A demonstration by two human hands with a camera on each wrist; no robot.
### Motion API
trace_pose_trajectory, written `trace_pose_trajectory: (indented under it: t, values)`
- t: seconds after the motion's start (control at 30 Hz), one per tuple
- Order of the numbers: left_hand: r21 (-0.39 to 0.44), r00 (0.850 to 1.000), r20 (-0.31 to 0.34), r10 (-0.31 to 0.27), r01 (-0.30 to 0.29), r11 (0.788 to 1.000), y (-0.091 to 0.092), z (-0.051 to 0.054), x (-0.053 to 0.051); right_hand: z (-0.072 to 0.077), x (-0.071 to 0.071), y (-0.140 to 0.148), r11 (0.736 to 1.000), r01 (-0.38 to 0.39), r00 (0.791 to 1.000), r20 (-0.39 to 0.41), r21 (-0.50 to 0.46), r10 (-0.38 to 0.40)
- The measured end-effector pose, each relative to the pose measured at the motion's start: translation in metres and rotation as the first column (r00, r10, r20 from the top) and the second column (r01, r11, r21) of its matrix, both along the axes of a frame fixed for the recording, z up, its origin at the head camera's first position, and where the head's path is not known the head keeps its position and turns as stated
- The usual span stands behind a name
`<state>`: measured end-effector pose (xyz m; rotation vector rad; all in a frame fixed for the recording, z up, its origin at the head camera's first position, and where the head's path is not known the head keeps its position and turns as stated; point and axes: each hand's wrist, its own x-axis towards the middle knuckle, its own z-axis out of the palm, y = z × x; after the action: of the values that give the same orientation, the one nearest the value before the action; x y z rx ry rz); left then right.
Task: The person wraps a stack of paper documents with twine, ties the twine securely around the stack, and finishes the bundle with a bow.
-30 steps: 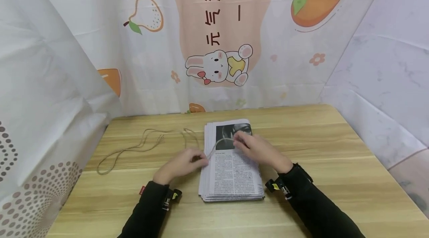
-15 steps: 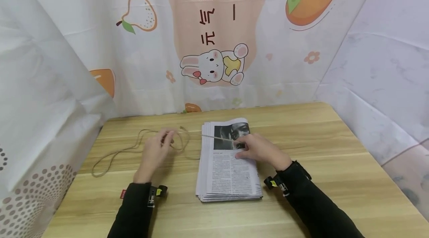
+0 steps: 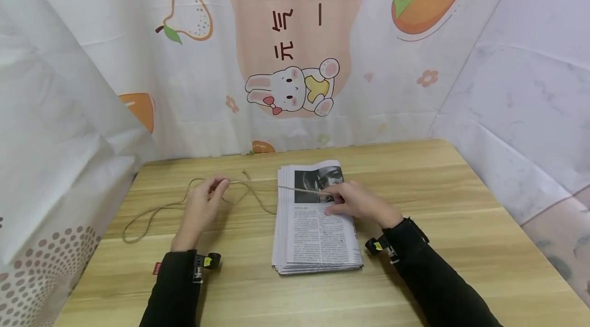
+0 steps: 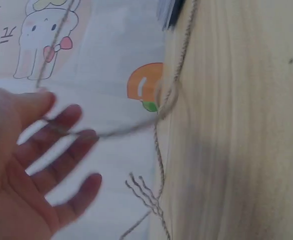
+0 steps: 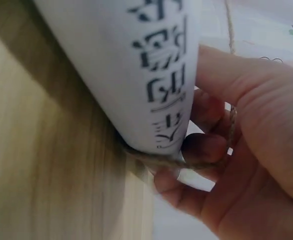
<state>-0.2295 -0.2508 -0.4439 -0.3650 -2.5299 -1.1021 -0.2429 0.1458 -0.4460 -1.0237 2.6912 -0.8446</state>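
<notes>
A folded newspaper stack (image 3: pixel 318 235) lies on the wooden table. My left hand (image 3: pixel 205 201), left of it, pinches twine between thumb and forefinger; the other fingers spread loosely in the left wrist view. From there the twine (image 3: pixel 299 190) runs taut over the stack's photo to my right hand (image 3: pixel 359 201). My right hand is at the stack's right edge, its fingers curled around the twine (image 5: pixel 186 164), which comes round the paper's edge in the right wrist view. Another strand meets the stack's left edge low down. Frayed ends (image 4: pixel 144 192) hang below the left hand.
Loose twine (image 3: pixel 152 210) curves over the left part of the wooden table (image 3: pixel 428 183). A printed curtain (image 3: pixel 193 86) stands along the back edge, with white sheets at both sides. A small red tag (image 3: pixel 157 268) shows beside the left sleeve.
My left hand has moved from the stack's left edge out to the left, drawing the twine straight over the paper. My right hand has stayed near the stack's right edge.
</notes>
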Motion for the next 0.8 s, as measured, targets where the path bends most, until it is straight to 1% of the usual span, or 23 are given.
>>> trace_pose_trajectory:
  t: [0.07, 0.13, 0.2, 0.27, 0.37, 0.53, 0.67, 0.7, 0.73, 0.77, 0.8]
  values:
    - [0.037, 1.0, -0.027, 0.006, -0.005, 0.999, 0.0, 0.003, 0.001, -0.001, -0.001, 0.0, 1.0, 0.0, 1.0, 0.013, 0.0, 0.0]
    - [0.062, 0.998, -0.068, 0.016, -0.012, 0.998, -0.001, 0.006, 0.002, -0.002, -0.002, 0.0, 1.0, -0.001, 1.0, 0.023, 0.001, 0.001]
    - [0.063, 0.992, -0.12, 0.042, -0.034, 0.997, -0.002, 0.009, 0.003, -0.003, -0.003, 0.001, 1.0, -0.004, 1.0, 0.029, 0.0, 0.004]
    - [0.07, 0.981, -0.169, 0.094, -0.083, 0.994, -0.004, 0.013, 0.005, -0.005, -0.004, 0.002, 1.0, 0.005, 0.999, 0.032, -0.011, -0.004]
    - [0.104, 0.962, -0.21, 0.174, -0.155, 0.982, -0.008, 0.015, 0.006, -0.007, -0.005, 0.005, 1.0, 0.009, 1.0, 0.019, -0.025, -0.009]
    - [0.167, 0.928, -0.221, 0.3, -0.267, 0.949, -0.013, 0.018, 0.007, -0.008, -0.006, 0.004, 0.999, 0.005, 1.0, 0.011, -0.035, -0.005]
    - [0.215, 0.887, -0.228, 0.401, -0.356, 0.909, -0.021, 0.022, 0.011, -0.007, -0.006, 0.002, 0.999, 0.02, 1.0, 0.02, -0.043, -0.019]
    - [0.22, 0.879, -0.226, 0.419, -0.373, 0.901, -0.024, 0.023, 0.012, -0.006, -0.006, 0.002, 0.999, 0.021, 1.0, 0.021, -0.045, -0.02]
    - [0.213, 0.874, -0.222, 0.432, -0.388, 0.896, -0.026, 0.023, 0.012, -0.007, -0.006, 0.002, 0.999, 0.023, 1.0, 0.02, -0.046, -0.022]
    - [0.206, 0.875, -0.213, 0.435, -0.395, 0.895, -0.028, 0.023, 0.013, -0.007, -0.006, 0.002, 0.999, 0.021, 1.0, 0.014, -0.047, -0.021]
    - [0.19, 0.881, -0.2, 0.428, -0.394, 0.899, -0.03, 0.023, 0.013, -0.007, -0.006, 0.003, 0.999, 0.021, 1.0, 0.01, -0.051, -0.02]
